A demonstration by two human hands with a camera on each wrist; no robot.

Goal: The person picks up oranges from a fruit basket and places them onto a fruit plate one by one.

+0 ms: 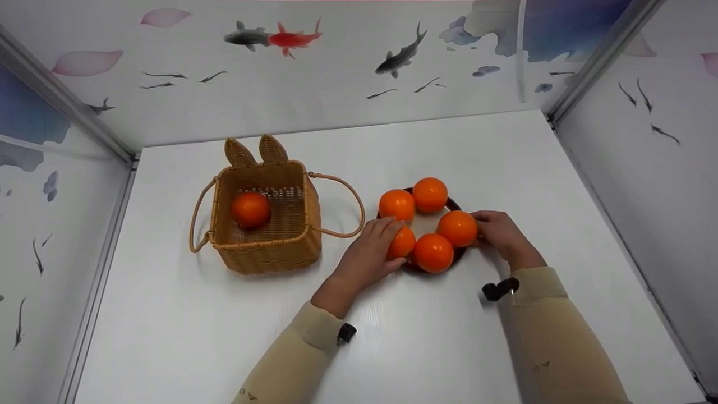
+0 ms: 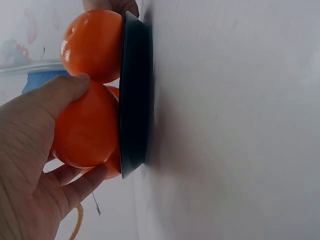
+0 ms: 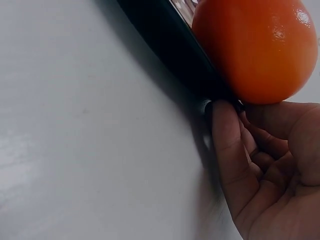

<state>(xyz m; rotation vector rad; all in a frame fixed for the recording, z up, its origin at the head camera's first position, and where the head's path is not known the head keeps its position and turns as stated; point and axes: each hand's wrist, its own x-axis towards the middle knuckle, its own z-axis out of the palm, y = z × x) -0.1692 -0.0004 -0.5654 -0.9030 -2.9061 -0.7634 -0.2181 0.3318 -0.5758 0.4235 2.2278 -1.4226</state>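
My left hand (image 1: 367,252) grips an orange (image 2: 86,125) at the left side of a dark round plate (image 2: 135,95), thumb on one side and fingers curled round the other. Several more oranges stand on the plate in a ring, among them a front one (image 1: 433,253) and a right one (image 1: 457,228). At the plate's right edge my right hand (image 1: 502,235) pinches the rim, which the right wrist view shows between thumb and forefinger (image 3: 230,145), right under an orange (image 3: 257,47).
Left of the plate stands a woven basket (image 1: 269,258) with two rabbit ears and side handles, one orange (image 1: 251,210) inside. Its right handle (image 1: 350,193) reaches toward the plate. Printed panels (image 1: 336,84) enclose the white table (image 1: 392,348) at the back and sides.
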